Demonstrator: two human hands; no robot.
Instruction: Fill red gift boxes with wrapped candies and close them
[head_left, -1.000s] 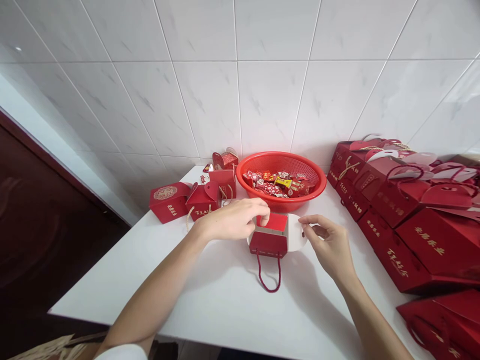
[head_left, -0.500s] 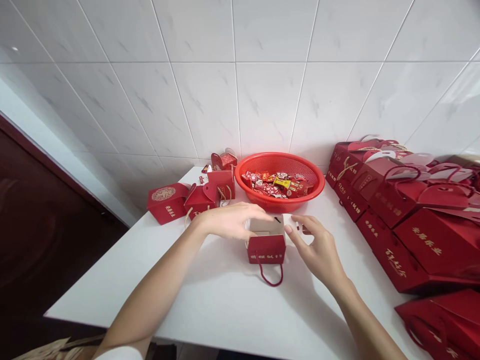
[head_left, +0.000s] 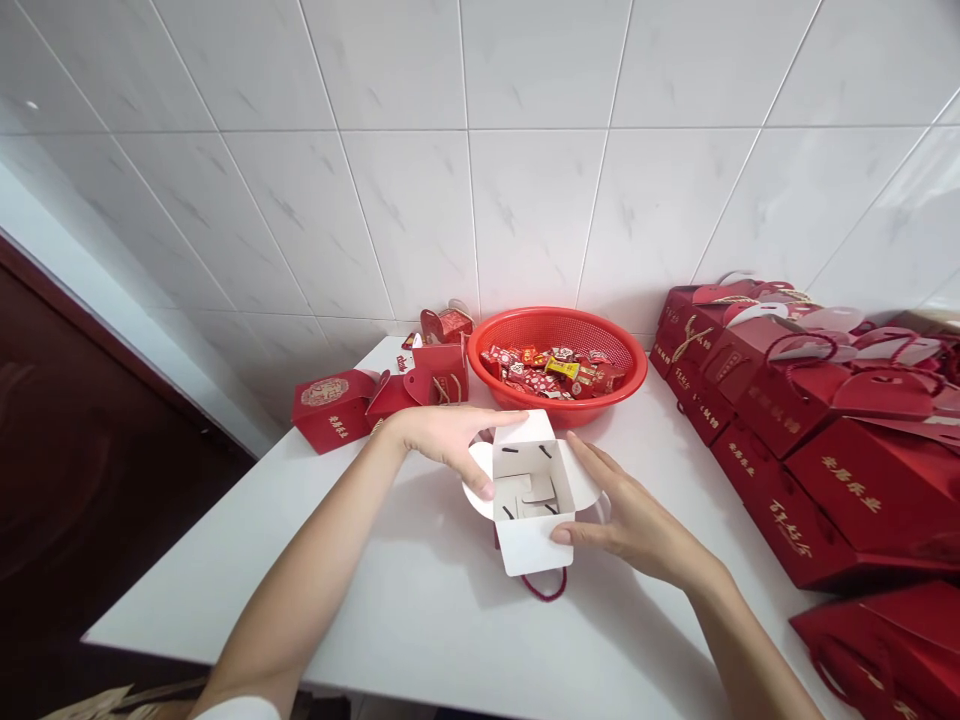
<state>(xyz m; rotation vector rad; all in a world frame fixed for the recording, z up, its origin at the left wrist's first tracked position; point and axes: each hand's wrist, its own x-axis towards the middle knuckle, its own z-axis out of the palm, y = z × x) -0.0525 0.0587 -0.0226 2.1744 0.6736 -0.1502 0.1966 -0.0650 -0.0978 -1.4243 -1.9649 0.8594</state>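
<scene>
Between my hands on the white table, a small red gift box (head_left: 532, 470) stands with its top wide open. Its white inner flaps are folded outward, and black cord ends show inside the walls. A dark red cord handle (head_left: 545, 588) loops out below the front flap. My left hand (head_left: 455, 450) holds the box's left side, thumb on the rounded left flap and fingers toward the back flap. My right hand (head_left: 626, 505) grips the right side, its thumb on the front flap and its fingers along the right flap.
Behind the box, a red plastic basket (head_left: 559, 408) holds wrapped candies (head_left: 562, 368). Several red gift boxes (head_left: 330, 408) stand at the left back. Stacked red boxes with handles (head_left: 795, 480) line the right side. A tiled wall (head_left: 540, 220) rises behind the white table (head_left: 420, 620).
The gift box's front and side flaps have been folded outward, showing their white insides and the box's interior. My right hand has moved to the front right corner.
</scene>
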